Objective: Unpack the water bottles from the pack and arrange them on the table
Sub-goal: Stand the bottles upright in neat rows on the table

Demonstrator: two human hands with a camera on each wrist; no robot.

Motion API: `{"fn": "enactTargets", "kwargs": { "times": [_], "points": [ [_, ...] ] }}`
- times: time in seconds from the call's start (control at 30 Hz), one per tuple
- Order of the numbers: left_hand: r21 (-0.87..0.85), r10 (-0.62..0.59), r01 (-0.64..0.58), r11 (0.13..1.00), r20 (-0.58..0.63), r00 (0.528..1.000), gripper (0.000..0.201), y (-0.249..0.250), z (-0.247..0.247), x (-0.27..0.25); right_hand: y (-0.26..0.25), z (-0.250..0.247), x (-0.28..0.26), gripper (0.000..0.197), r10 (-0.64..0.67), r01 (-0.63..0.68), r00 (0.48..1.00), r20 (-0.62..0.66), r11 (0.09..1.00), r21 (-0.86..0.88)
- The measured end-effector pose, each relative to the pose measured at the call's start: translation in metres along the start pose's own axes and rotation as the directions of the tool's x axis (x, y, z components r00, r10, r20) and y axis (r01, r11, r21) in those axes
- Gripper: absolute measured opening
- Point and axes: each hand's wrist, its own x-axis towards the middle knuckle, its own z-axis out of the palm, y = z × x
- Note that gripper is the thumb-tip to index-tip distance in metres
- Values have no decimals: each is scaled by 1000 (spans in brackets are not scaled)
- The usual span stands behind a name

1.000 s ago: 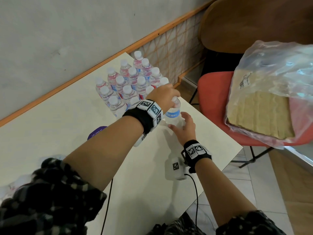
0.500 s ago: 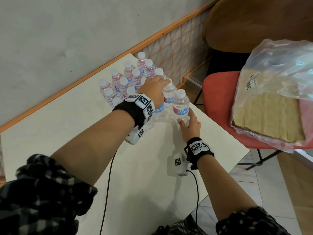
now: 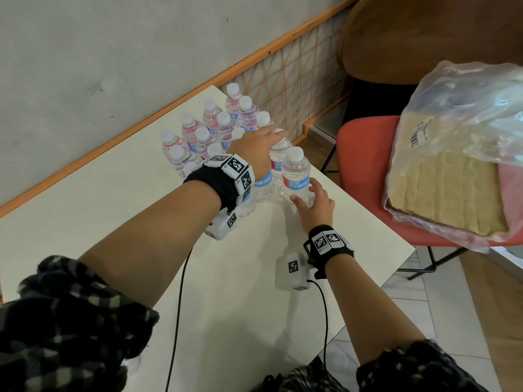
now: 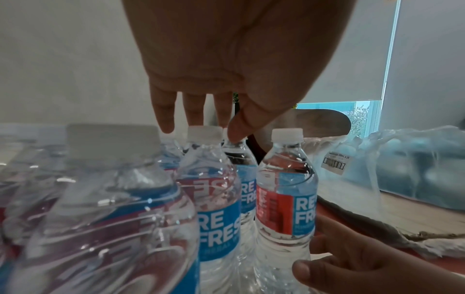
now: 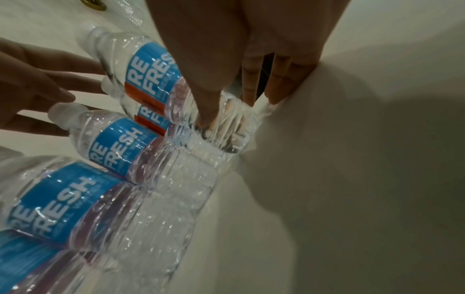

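Note:
Several clear water bottles (image 3: 209, 131) with white caps and blue-red labels stand packed at the far corner of the white table (image 3: 113, 222). The nearest bottle (image 3: 296, 171) stands at the group's right front. My left hand (image 3: 254, 148) hovers over the caps with fingers straight; in the left wrist view its fingertips (image 4: 166, 123) hang at cap height and the thumb touches a bottle neck. My right hand (image 3: 314, 205) touches the base of the nearest bottle (image 4: 284, 199) with straight fingers (image 5: 279, 93). The torn plastic pack (image 3: 458, 131) lies on a chair.
A red chair (image 3: 365, 165) stands right of the table, carrying the plastic wrap and a cardboard tray (image 3: 441, 193). The table's right edge (image 3: 376, 213) runs close to the nearest bottle. A wall (image 3: 113, 52) borders the far side. Cables (image 3: 178, 306) trail from both wrists.
My left hand has set down the bottle it gripped by the top and now has its fingers straight over the caps. My right hand stays at the nearest bottle's base.

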Motion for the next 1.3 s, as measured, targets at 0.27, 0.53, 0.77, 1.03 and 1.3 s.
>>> {"fn": "enactTargets", "kwargs": {
  "times": [0.27, 0.53, 0.77, 1.03, 1.3],
  "points": [
    [74, -8, 6, 997, 34, 999, 72, 5, -9, -5, -2, -2, 0, 60, 15, -14, 999, 40, 1000, -10],
    [45, 2, -2, 999, -2, 1000, 61, -4, -23, -37, 6, -7, -12, 66, 70, -72, 996, 53, 997, 31],
    [38, -128, 125, 991, 92, 988, 43, -48, -45, -128, -11, 8, -58, 44, 126, -167, 974, 190, 962, 215],
    [67, -292, 284, 956, 208, 934, 43, -101, -46, -252, -68, 71, -158, 19, 93, -252, 926, 365, 874, 415],
    [77, -352, 343, 936, 214, 911, 43, -149, -25, -337, -93, 149, -265, 15, 16, -294, 820, 572, 870, 396]
  ]
}}
